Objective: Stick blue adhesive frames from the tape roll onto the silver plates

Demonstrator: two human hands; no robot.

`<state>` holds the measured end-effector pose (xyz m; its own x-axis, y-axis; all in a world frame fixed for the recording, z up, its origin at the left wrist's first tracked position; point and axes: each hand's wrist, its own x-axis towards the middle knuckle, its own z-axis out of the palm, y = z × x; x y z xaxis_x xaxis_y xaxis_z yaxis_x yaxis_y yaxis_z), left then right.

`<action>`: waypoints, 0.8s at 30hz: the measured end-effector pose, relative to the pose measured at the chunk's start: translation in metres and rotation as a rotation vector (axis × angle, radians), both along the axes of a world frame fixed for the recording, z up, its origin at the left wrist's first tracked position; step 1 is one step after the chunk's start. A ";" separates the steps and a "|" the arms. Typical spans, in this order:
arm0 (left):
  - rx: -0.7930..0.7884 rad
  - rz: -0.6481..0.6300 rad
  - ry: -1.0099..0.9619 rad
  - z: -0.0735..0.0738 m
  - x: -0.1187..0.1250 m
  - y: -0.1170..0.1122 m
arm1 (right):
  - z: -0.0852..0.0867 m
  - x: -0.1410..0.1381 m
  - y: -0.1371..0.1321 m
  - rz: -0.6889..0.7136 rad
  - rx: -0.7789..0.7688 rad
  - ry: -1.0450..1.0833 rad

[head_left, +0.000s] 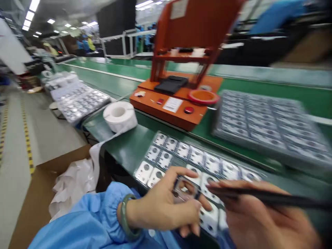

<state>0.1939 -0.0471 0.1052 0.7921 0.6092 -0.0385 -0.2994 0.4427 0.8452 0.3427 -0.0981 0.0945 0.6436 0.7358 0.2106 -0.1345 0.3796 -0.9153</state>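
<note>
- My left hand point(160, 204) pinches one small square piece point(185, 188), see-through in the middle, between thumb and fingertips. It is held just above the near tray.
- My right hand point(259, 221), at the near right and blurred, is closed around one dark thin tool point(275, 199). The tool's tip points left, close to the square piece.
- One green bangle point(126, 218) circles my left wrist, above a blue sleeve point(90, 221).
- The near tray point(166, 152) lies on the green table point(124, 145) and holds rows of small white parts. Blur makes them too many to count exactly.
- A second tray point(269, 128), blurred, sits farther off to the right.
- One orange press point(181, 86) stands beyond the trays, with one red ring point(203, 97) on its base.
- One white roll point(119, 116) rests to the left of the press.
- One cardboard box point(38, 193), with white crumpled sheeting inside, stands on the floor at the near left.
</note>
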 end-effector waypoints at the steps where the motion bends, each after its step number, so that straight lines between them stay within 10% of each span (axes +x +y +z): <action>1: -0.005 0.022 0.029 0.004 -0.002 -0.002 | 0.007 -0.007 -0.001 0.014 0.027 0.022; 24: 0.121 0.187 0.314 0.020 -0.009 -0.012 | 0.014 -0.032 0.005 0.148 0.071 -0.050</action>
<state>0.1849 -0.0593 0.1249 0.6283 0.7568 -0.1803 -0.0842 0.2965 0.9513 0.3104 -0.0935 0.1081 0.5165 0.8042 0.2941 -0.1491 0.4227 -0.8939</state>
